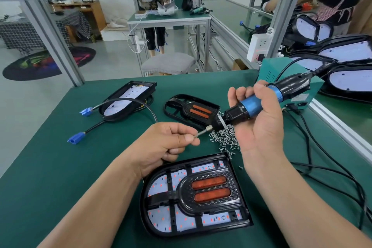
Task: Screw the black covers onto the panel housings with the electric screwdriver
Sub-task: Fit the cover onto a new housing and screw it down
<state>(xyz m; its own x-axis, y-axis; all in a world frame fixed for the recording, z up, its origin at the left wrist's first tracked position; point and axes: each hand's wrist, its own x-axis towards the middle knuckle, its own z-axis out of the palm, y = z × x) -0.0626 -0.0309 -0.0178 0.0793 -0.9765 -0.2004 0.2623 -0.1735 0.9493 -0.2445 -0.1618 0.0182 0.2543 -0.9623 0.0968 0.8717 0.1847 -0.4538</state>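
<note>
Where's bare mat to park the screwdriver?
Left-front mat, from the blue connector out to its edge, is bare. So is the back strip between the open housing and the green box, behind the loose cover. Crowded: right of the covered housing, with the screw pile and cables.

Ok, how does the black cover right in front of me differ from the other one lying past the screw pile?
The near cover sits on a panel housing; the far cover lies alone on the green mat. White LED board shows through the near cover's openings, green mat through the far cover's. The screwdriver overlaps the far cover's right edge; nothing crosses the near cover's lenses. Both are black with two orange lenses.
</note>
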